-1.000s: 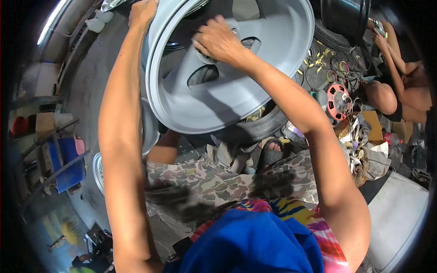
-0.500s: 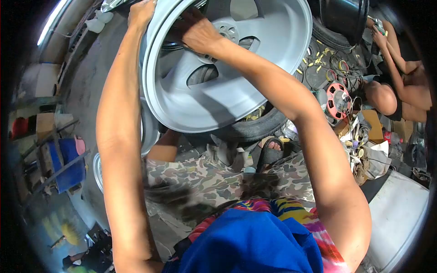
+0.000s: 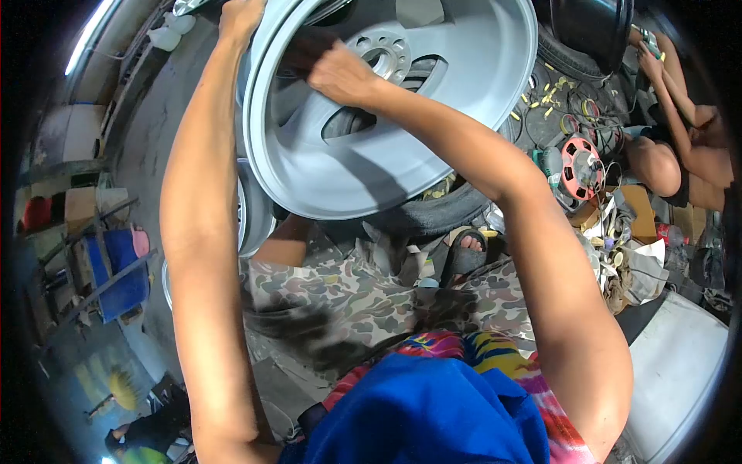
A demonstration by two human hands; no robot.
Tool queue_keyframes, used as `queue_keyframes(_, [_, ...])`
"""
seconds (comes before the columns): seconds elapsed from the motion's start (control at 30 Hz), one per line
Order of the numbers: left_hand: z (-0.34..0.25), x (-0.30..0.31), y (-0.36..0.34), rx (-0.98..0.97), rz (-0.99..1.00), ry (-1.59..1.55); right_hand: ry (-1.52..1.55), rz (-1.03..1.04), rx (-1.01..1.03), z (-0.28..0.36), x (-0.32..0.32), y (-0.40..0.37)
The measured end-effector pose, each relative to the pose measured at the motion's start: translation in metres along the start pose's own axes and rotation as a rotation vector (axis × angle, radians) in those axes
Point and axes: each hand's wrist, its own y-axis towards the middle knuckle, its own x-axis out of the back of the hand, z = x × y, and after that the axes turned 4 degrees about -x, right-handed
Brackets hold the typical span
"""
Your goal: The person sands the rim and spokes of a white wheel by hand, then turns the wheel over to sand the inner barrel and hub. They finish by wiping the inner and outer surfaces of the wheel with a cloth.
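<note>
A large grey wheel rim point(image 3: 433, 166) leans tilted in front of me at the top of the view, its spokes and bolt-hole hub facing into the barrel. At the rim's upper left edge, my left hand point(image 3: 241, 17) is closed around the lip. My right hand point(image 3: 344, 75) reaches inside the barrel, close to the spokes and left of the hub. Its fingers are in shadow and smeared by motion, so whether they hold anything is not visible. Under the rim lies a black tyre point(image 3: 444, 215).
Right of the rim are a pink-red cable reel point(image 3: 581, 168), loose cords and scattered yellow pieces. Another person's hand point(image 3: 649, 58) works at the far right. A second rim point(image 3: 255, 209) stands behind my left forearm. A white panel point(image 3: 676, 375) lies lower right.
The wheel rim has shifted slightly right and upward in view. My right hand has moved within the barrel, its fingers now more blurred. My left hand keeps its hold on the edge.
</note>
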Motion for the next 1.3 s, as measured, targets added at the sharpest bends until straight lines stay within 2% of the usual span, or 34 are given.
queue_keyframes(0.03, [0.0, -0.001, -0.001, -0.02, -0.003, -0.052, 0.029, 0.299, -0.045, 0.001, 0.012, -0.015])
queue_keyframes(0.07, [0.0, -0.006, -0.004, -0.04, 0.001, -0.108, 0.03, 0.309, -0.045, 0.008, 0.021, -0.034])
queue_keyframes(0.13, [0.006, -0.012, 0.008, -0.113, 0.013, -0.113, -0.114, 0.249, 0.122, 0.015, 0.026, -0.066])
queue_keyframes(0.17, [0.007, -0.013, 0.011, -0.105, 0.002, -0.028, -0.12, 0.251, 0.122, 0.025, 0.025, -0.079])
queue_keyframes(0.2, [0.001, -0.009, 0.006, -0.091, -0.01, 0.06, 0.002, 0.171, 0.036, 0.039, 0.023, -0.09])
queue_keyframes(0.23, [-0.003, -0.008, -0.002, -0.046, -0.039, 0.018, 0.129, 0.089, -0.044, 0.048, 0.018, -0.096])
queue_keyframes(0.27, [-0.005, -0.006, 0.0, -0.011, -0.014, 0.085, 0.139, 0.09, -0.033, 0.053, 0.018, -0.092])
queue_keyframes(0.33, [-0.005, -0.004, -0.007, 0.02, -0.03, -0.005, 0.425, -0.123, -0.431, 0.065, 0.014, -0.081])
queue_keyframes(0.37, [-0.008, -0.004, -0.011, 0.022, -0.025, 0.002, 0.42, -0.093, -0.535, 0.074, 0.002, -0.075])
queue_keyframes(0.43, [-0.014, -0.003, -0.013, 0.035, -0.027, -0.066, 0.475, -0.068, -0.58, 0.097, -0.03, -0.077])
queue_keyframes(0.47, [-0.012, -0.004, -0.008, 0.031, -0.024, -0.059, 0.527, -0.039, -0.619, 0.106, -0.036, -0.075])
queue_keyframes(0.5, [-0.009, -0.004, -0.003, 0.017, -0.022, 0.01, 0.575, 0.059, -0.574, 0.118, -0.04, -0.077])
queue_keyframes(0.57, [0.0, -0.006, -0.004, 0.016, -0.016, 0.081, 0.642, 0.115, -0.543, 0.121, -0.043, -0.088])
queue_keyframes(0.6, [0.0, -0.005, -0.004, 0.014, -0.031, 0.06, 0.694, 0.162, -0.509, 0.116, -0.039, -0.093])
queue_keyframes(0.63, [-0.002, -0.006, -0.004, 0.01, -0.044, 0.036, 0.651, 0.31, -0.473, 0.104, -0.035, -0.101])
queue_keyframes(0.67, [-0.007, -0.006, -0.007, 0.008, -0.045, 0.029, 0.644, 0.312, -0.474, 0.09, -0.037, -0.118])
queue_keyframes(0.73, [-0.022, -0.002, -0.014, 0.051, 0.001, -0.008, 0.517, 0.636, -0.384, 0.07, -0.046, -0.149])
queue_keyframes(0.77, [-0.022, -0.002, -0.01, 0.049, -0.005, -0.014, 0.509, 0.637, -0.381, 0.067, -0.041, -0.146])
queue_keyframes(0.83, [-0.014, -0.006, -0.014, 0.015, -0.036, -0.026, 0.544, 0.326, -0.386, 0.07, -0.026, -0.15])
queue_keyframes(0.87, [-0.014, -0.004, -0.013, 0.022, -0.011, -0.014, 0.546, 0.329, -0.391, 0.072, -0.021, -0.138])
queue_keyframes(0.93, [-0.001, -0.006, -0.003, -0.059, -0.057, 0.103, 0.513, -0.031, -0.322, 0.081, -0.023, -0.095])
queue_keyframes(1.0, [-0.005, -0.003, -0.005, -0.031, -0.041, 0.074, 0.502, -0.04, -0.312, 0.082, -0.052, -0.1])
queue_keyframes(1.07, [-0.017, 0.0, -0.016, 0.017, -0.051, -0.013, 0.273, 0.022, -0.222, 0.074, -0.078, -0.131])
queue_keyframes(1.1, [-0.024, 0.003, -0.021, 0.019, -0.049, -0.024, 0.318, 0.259, -0.229, 0.068, -0.085, -0.157])
queue_keyframes(1.13, [-0.026, 0.002, -0.024, 0.023, -0.042, -0.038, 0.319, 0.268, -0.224, 0.065, -0.071, -0.171])
queue_keyframes(1.2, [-0.009, -0.004, -0.007, -0.004, -0.053, -0.005, 0.372, 0.489, -0.542, 0.062, -0.041, -0.184])
queue_keyframes(1.23, [0.001, -0.01, 0.0, -0.023, -0.056, 0.037, 0.49, 0.294, -0.434, 0.062, -0.044, -0.186])
queue_keyframes(1.27, [-0.007, -0.007, -0.01, -0.037, -0.051, -0.017, 0.492, 0.313, -0.446, 0.07, -0.037, -0.18])
queue_keyframes(1.3, [-0.006, -0.009, -0.011, -0.037, -0.041, -0.014, 0.529, 0.152, -0.349, 0.074, -0.03, -0.153])
